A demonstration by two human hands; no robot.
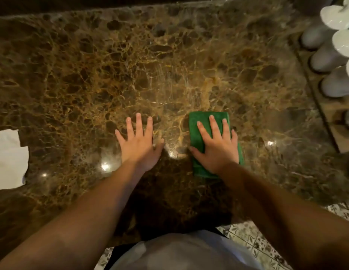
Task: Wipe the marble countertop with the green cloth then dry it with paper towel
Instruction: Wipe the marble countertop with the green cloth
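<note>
Green cloth (203,129): folded, flat on the marble countertop (91,75), right of centre, near the front edge.
Right hand (216,147): palm down on it, fingers spread flat.
Left hand (139,142): just left, open, flat on bare stone.
Paper towel (9,158): white, far left edge.
Pale cups (329,57): far right, on a wooden tray (333,112).

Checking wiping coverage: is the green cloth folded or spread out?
Folded: the green cloth forms a compact thick-edged rectangle under the flat right hand.
</note>
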